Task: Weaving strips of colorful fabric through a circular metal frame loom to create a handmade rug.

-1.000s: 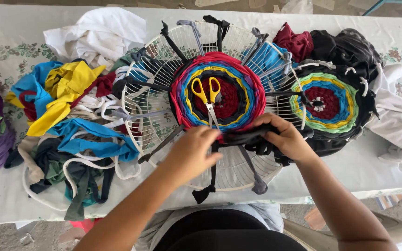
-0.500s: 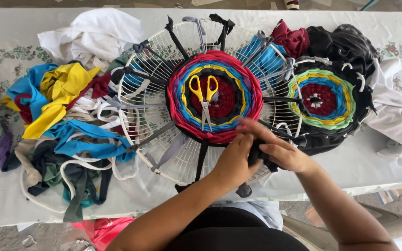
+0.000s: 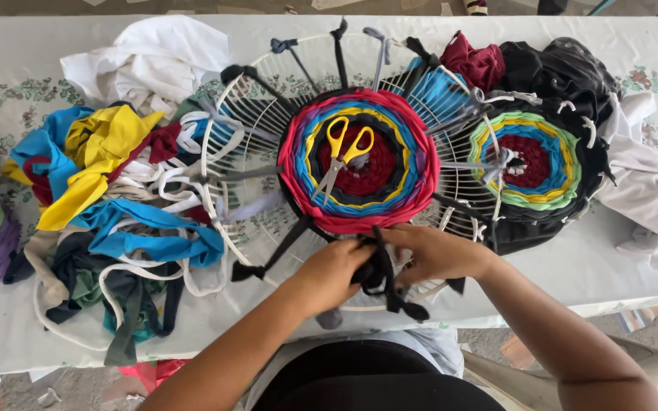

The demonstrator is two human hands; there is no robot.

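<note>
A round white wire frame lies on the table with dark fabric strips tied out to its rim like spokes. At its centre sits a circular woven mat in red, blue, yellow and black rings. Yellow-handled scissors rest on the mat. My left hand and my right hand meet at the near edge of the mat, both pinching a black fabric strip that hangs over the frame's near rim.
A second woven round in green, yellow, blue and dark red lies to the right on black cloth. A heap of coloured fabric strips fills the left side. White cloth lies behind, more white cloth at far right.
The wire frame and mat have shifted relative to my hands. Both hands have come together at the mat's near edge and now work the black strip there.
</note>
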